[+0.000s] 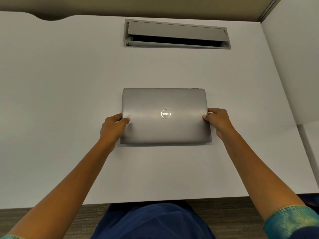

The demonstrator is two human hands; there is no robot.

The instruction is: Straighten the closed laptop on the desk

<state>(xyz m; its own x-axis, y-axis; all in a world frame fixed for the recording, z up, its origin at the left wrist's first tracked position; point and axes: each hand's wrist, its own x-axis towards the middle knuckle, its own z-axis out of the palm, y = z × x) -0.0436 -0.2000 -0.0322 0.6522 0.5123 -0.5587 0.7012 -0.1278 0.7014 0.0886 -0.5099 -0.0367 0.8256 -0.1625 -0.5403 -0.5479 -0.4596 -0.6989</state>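
laptop [165,116]: your matte grey lid, round silver logo at centre
surface [69,100]: plain white
cable hatch [176,34]: grey frame, black gap
your sleeve [290,219]: teal, yellow-green mottling
your trousers [151,221]: dark blue
floor [43,219]: dark brown-grey, fine stripes

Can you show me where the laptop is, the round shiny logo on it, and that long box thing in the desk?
Closed grey metal laptop [146,131]: head view, bare lid.
Round silver logo [165,114]: head view, its centre.
Long grey cable hatch in the white desk [176,29]: head view, its tilted flap.
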